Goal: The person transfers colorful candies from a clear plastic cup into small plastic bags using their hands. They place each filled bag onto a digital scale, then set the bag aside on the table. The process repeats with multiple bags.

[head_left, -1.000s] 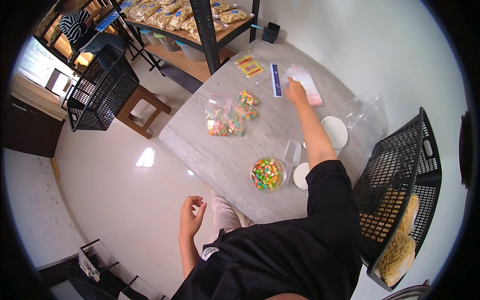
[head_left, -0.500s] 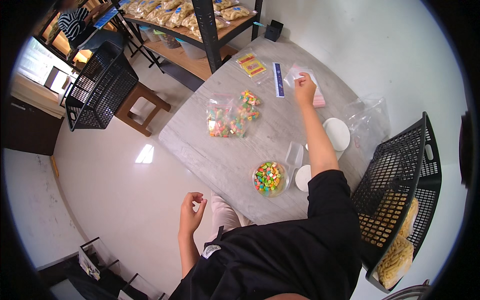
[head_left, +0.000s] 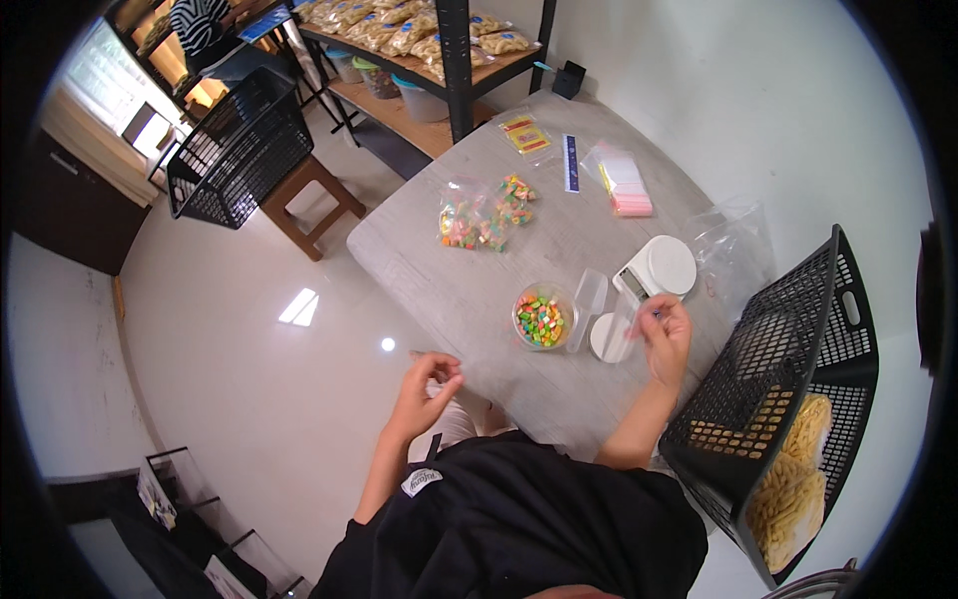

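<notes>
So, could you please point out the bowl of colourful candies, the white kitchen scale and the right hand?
bowl of colourful candies (head_left: 542,318), head view, on the candies inside.
white kitchen scale (head_left: 667,266), head view, on its round platform.
right hand (head_left: 666,334), head view, on the back of the hand.

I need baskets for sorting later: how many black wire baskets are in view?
2. One black wire basket stands at the table's right end, holding yellow snack bags. The other basket sits on a wooden stool at upper left. Others may be hidden.
</notes>
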Demonstrator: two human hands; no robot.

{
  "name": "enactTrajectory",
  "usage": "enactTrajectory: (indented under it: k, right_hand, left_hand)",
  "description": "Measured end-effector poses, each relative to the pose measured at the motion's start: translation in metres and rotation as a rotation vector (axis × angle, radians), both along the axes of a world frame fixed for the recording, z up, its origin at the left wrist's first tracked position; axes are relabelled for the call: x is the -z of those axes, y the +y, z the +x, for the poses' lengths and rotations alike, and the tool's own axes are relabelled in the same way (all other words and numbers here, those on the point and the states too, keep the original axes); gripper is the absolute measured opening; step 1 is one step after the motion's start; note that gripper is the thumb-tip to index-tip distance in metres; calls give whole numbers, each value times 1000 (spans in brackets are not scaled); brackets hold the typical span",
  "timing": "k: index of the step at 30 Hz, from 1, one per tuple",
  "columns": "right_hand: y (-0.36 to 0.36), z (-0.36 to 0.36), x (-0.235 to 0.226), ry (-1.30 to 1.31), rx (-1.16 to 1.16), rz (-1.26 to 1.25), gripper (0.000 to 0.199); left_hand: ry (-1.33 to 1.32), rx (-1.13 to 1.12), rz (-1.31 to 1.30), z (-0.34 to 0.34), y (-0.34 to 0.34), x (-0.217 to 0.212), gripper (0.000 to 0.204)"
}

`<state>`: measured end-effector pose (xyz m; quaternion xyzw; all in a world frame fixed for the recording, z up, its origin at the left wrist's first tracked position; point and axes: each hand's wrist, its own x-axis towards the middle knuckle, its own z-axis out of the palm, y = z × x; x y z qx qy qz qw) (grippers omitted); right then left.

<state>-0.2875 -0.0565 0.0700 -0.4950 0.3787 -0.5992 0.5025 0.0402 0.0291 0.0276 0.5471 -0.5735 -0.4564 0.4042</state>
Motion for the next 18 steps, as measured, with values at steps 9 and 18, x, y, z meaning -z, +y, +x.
enactTrajectory:
  k: [9,18]
  right_hand:
    - [44,94,-28,157,-549,88,6]
    - [60,133,-28,379,-248,-63,7]
  left_hand:
    - [936,225,211,-45,49,-1,47]
    - [868,-209,50,0,87,-7,6]
